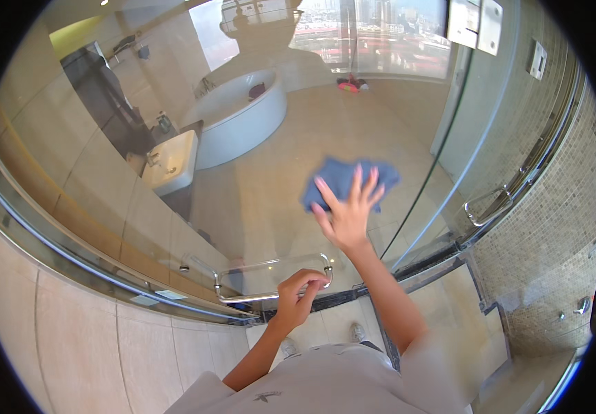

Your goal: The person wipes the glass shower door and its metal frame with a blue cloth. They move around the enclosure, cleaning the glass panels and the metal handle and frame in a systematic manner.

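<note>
Spread fingers of my right hand [352, 217] press a blue cloth [318, 189] flat against a clear glass door [277, 207]. The cloth is bunched, and its edges stick out above and to both sides of the fingers. Lower down, my left hand [297, 292] curls around the right end of a chrome bar handle [249, 298] fixed to the glass. Its thumb and fingers close about the bar near the corner bend.
A metal hinge [474, 26] joins the glass panels at upper right. Another chrome handle [488, 206] sits on the right. Through the glass show a washbasin [171, 163], a bathtub [246, 129] and a window [375, 36]. A mosaic-tiled wall [531, 248] stands at right.
</note>
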A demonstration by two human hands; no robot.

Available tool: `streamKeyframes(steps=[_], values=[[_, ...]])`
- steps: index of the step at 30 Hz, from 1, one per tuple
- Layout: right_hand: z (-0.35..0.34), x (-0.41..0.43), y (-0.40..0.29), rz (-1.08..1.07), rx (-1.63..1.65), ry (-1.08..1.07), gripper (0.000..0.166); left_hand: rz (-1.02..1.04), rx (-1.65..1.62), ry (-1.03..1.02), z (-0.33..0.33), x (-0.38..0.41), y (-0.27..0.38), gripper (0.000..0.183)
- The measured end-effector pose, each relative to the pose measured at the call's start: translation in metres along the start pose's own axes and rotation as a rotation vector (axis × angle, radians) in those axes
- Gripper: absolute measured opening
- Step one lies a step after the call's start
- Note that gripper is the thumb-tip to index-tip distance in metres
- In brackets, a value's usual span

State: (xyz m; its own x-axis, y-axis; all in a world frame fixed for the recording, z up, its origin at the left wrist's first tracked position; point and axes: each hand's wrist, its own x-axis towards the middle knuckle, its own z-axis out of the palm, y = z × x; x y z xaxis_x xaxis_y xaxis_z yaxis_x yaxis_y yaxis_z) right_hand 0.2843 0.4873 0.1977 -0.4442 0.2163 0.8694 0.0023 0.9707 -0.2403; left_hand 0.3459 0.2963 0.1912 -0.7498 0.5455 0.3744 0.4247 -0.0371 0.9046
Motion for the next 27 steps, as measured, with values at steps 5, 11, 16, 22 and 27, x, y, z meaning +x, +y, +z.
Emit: streamKeyframes(steps=[5, 11, 16, 22, 27], values=[[-0.007, 0.05, 0.019, 0.445, 0.098, 0.321, 0.068, -0.134, 0.023, 0.097, -0.088, -0.043, -0.034, 0.014], [-0.034, 0.166, -0.095, 0.214, 0.026, 0.429, 0.05, -0.02, -0.092, -0.036, -0.129, -0.041, -0.031, 0.014], [0.071, -0.024, -0.136, 0.242, 0.06, 0.145, 0.048, 0.105, -0.104, -0.067, -0.144, -0.032, -0.01, 0.014], [0.003, 0.062, 0.005, 0.61, 0.083, 0.524, 0.057, 0.04, -0.012, 0.025, -0.168, -0.067, -0.007, 0.017], [-0.039, 0.141, -0.042, 0.526, 0.139, 0.5, 0.056, -0.075, -0.066, 0.087, -0.124, -0.065, 0.0, 0.015]])
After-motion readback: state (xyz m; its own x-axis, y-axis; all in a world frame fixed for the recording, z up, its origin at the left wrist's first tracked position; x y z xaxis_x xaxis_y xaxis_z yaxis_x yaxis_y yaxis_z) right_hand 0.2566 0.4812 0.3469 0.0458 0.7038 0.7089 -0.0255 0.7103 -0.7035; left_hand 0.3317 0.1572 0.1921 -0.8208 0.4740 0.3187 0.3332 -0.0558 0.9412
